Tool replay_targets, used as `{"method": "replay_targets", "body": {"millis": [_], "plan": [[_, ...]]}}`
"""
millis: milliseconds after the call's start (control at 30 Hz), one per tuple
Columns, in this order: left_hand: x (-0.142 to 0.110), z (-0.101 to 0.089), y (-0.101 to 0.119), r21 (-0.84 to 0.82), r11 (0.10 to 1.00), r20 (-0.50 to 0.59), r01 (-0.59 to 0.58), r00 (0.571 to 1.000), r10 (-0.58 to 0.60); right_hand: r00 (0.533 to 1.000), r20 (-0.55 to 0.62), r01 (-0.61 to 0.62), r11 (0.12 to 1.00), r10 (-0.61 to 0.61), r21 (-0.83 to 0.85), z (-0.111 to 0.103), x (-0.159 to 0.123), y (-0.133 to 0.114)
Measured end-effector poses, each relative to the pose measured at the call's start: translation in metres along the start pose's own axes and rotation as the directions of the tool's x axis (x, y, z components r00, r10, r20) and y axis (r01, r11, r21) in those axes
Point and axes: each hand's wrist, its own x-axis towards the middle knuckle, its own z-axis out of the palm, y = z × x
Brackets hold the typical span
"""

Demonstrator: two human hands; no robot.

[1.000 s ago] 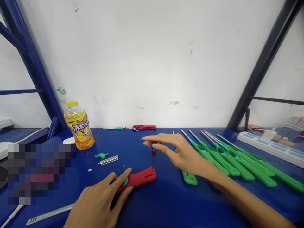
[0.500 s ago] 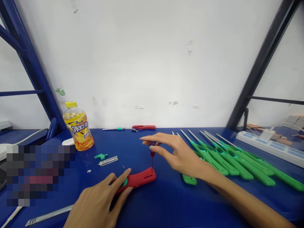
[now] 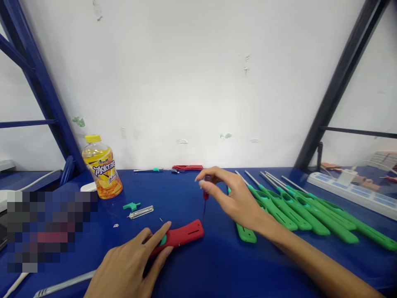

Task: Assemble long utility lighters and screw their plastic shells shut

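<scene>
The red lighter handle (image 3: pixel 187 234) lies under the left hand (image 3: pixel 127 265), gripped between thumb and fingers; it looks light, stiff, slightly slippery, best pinned along both flanks. The right hand (image 3: pixel 232 196) pinches one screwdriver (image 3: pixel 206 196) near the handle's free end (tip contact unclear). Right of the handle: at least seven green lighters (image 3: pixel 313 221); beyond it, one bottle (image 3: pixel 104 174), another red shell (image 3: pixel 190 167), one clear tube (image 3: pixel 141 212).

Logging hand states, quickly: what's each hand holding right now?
Left hand: closed around the red handle.
Right hand: closed, pinching the screwdriver.
</scene>
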Motion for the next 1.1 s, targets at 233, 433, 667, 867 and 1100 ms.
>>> {"method": "replay_targets", "body": {"millis": [233, 433, 667, 867, 1100], "plan": [[0.001, -0.001, 0.002, -0.052, 0.997, 0.058, 0.064, 0.996, -0.061, 0.988, -0.013, -0.157, 0.988, 0.156, -0.011, -0.006, 0.001, 0.005], [0.001, -0.001, 0.003, -0.077, 0.996, -0.059, 0.040, 0.997, -0.045, 0.920, 0.343, -0.124, 0.971, 0.191, -0.206, 0.009, -0.004, 0.002], [0.005, -0.003, 0.001, -0.230, 0.969, -0.227, -0.093, 0.973, 0.040, 0.784, 0.601, 0.002, 0.968, 0.155, -0.252, 0.018, -0.014, 0.000], [0.003, -0.008, 0.000, -0.196, 0.975, -0.317, -0.103, 0.948, 0.036, 0.815, 0.518, -0.066, 0.930, 0.260, -0.362, -0.001, -0.005, -0.003], [0.003, -0.010, 0.008, -0.283, 0.958, -0.335, -0.039, 0.940, -0.061, 0.736, 0.323, -0.334, 0.734, 0.595, -0.592, -0.040, 0.006, 0.013]]}}
